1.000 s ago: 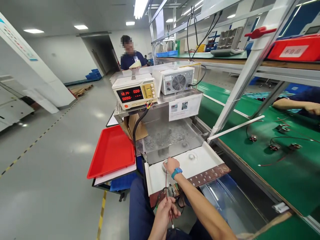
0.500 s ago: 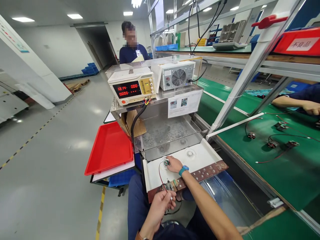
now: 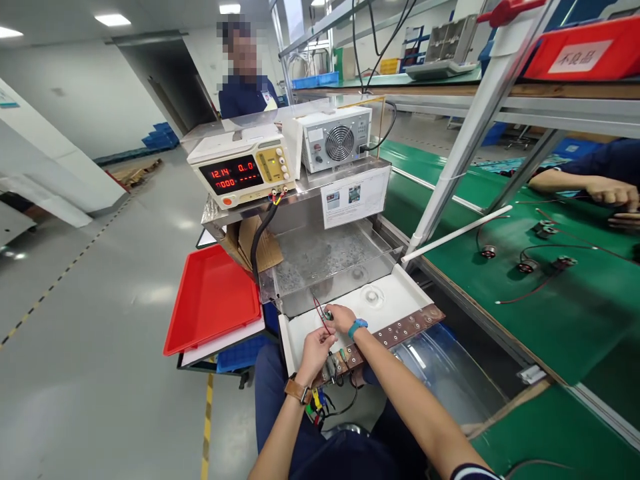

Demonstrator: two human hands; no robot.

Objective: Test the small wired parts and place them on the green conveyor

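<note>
My right hand (image 3: 343, 319), with a blue watch on its wrist, closes round a small motor (image 3: 328, 315) over the white tray (image 3: 400, 294). Most of the motor is hidden by the fingers. A thin red and black wire pair (image 3: 317, 305) loops up from it. Just below and to the left, my left hand (image 3: 316, 350), wearing a brown strap, pinches the wire near its end. Along the tray's front edge runs a brown strip (image 3: 405, 331) with metal studs, and clips and black leads sit by its left part.
Behind the tray stands a power supply (image 3: 240, 170) with red digits, beside a grey fan unit (image 3: 337, 140). A red tray (image 3: 213, 300) lies at left. Several wired motors (image 3: 527, 265) rest on the green belt (image 3: 590, 320), near another person's hand (image 3: 613, 190). One more person stands behind.
My left hand has risen from in front of the brown strip to beside my right hand, bringing the wire end up. The wire now loops above the motor. The view has shifted slightly.
</note>
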